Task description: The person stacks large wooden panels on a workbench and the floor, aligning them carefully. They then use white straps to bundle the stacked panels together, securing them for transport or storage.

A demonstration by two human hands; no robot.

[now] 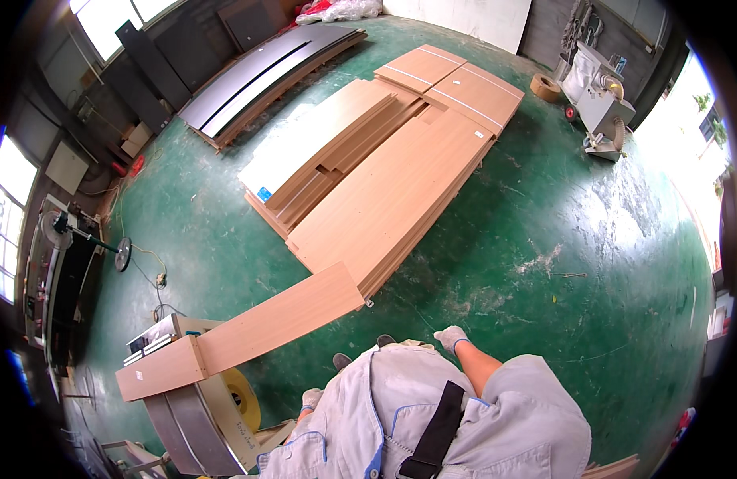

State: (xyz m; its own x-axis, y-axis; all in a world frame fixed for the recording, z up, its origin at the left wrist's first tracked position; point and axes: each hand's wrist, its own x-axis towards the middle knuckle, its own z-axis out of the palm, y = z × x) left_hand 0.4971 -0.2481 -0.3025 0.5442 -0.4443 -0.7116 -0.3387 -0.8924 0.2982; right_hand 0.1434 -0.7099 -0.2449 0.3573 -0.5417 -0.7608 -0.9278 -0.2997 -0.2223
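green floor (544, 239), tan wood-grain boards (384, 199) — grey shirt (480, 423)

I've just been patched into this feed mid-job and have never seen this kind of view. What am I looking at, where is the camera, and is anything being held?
There is no machine arm here: a person in a light grey work shirt works with two gloved hands. The single picture comes from a wide fisheye camera worn on the head, looking down, so straight edges curve near the rim.

The left hand shows low down, beside a long light-brown wooden panel that lies across a metal machine table. Whether it touches the panel I cannot tell. The right hand hangs free beside the body, holding nothing.

On the green painted floor ahead lie stacks of light-brown wooden boards, and farther back a stack of dark grey panels. A white wheeled machine stands at the upper right.
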